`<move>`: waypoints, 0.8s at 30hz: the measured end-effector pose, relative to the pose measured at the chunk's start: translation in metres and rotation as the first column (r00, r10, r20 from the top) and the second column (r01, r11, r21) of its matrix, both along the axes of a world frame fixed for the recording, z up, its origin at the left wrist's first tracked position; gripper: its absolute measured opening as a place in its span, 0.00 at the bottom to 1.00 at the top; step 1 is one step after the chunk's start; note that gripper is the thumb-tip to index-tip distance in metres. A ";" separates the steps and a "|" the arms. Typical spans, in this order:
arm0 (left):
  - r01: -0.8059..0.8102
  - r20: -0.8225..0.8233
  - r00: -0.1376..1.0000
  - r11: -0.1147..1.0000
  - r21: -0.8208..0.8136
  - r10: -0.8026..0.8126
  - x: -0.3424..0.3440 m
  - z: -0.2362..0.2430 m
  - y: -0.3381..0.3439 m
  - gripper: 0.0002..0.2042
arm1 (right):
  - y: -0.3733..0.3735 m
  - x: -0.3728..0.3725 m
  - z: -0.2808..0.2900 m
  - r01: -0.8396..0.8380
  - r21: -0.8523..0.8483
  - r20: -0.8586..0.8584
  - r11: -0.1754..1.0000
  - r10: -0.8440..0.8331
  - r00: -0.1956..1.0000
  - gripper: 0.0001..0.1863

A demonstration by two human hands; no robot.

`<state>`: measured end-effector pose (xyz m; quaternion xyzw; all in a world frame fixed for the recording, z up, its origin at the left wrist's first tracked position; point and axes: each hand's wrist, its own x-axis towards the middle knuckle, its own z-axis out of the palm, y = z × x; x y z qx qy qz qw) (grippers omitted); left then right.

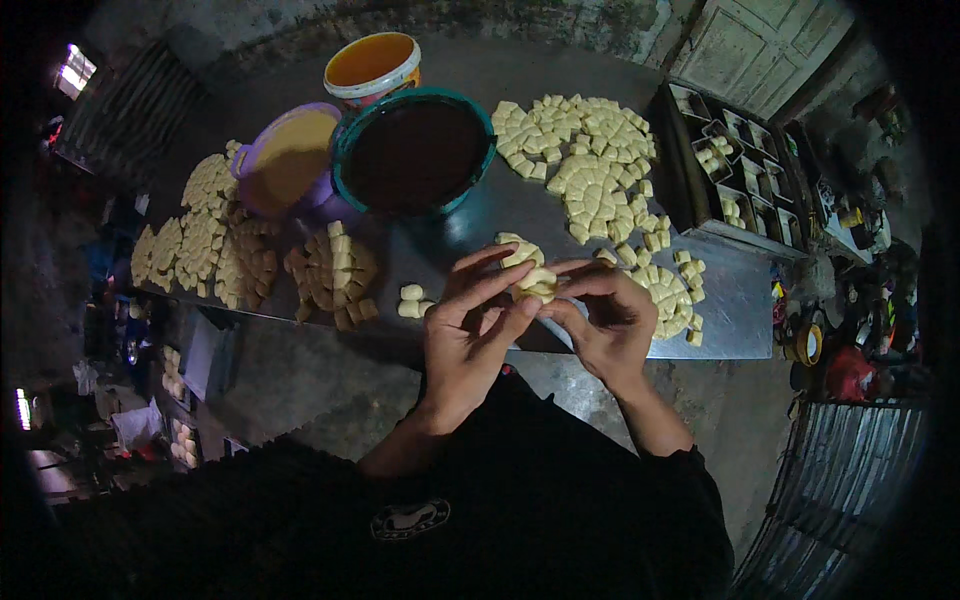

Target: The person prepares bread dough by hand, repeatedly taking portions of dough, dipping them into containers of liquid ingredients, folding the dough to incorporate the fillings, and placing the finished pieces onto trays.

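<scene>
Above the table's near edge, my two hands hold a pale yellow dough piece (pixel 536 284) between their fingertips. My left hand (pixel 470 325) pinches it from the left, and my right hand (pixel 608 315) grips it from the right. Its upper side looks dented. Another dough piece (pixel 520 250) shows just beyond, at the left fingertips; whether it is held too I cannot tell. Beside my left hand lie a few small dough pieces (pixel 411 300) on the metal table (pixel 735 325). A spread of cut dough (pixel 665 295) sits past my right hand.
A teal tub (pixel 415 150) with dark filling, a purple basin (pixel 290 155) with tan contents and a white-rimmed bucket (pixel 372 65) stand behind. Cut dough (pixel 590 190) covers the right, more dough (pixel 195 240) the left. Dark rectangular tins (pixel 745 205), some holding dough, sit at the right end.
</scene>
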<state>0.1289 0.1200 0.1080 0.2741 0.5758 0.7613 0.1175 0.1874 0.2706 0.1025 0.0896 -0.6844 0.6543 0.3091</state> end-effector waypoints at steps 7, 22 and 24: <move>0.007 0.485 0.867 0.974 0.225 -0.119 0.020 -0.019 -0.003 0.10 | 0.003 0.025 0.026 0.085 0.665 -0.089 0.742 -0.034 0.995 0.20; 0.085 0.223 0.974 0.968 -0.234 -0.032 0.045 -0.039 -0.084 0.10 | -0.041 0.023 -0.013 -0.285 0.206 0.269 0.936 0.226 0.936 0.16; 0.080 0.286 0.958 0.935 -0.345 0.024 0.036 -0.041 -0.090 0.10 | -0.052 0.019 -0.022 -0.316 -0.020 0.284 0.949 0.309 0.908 0.19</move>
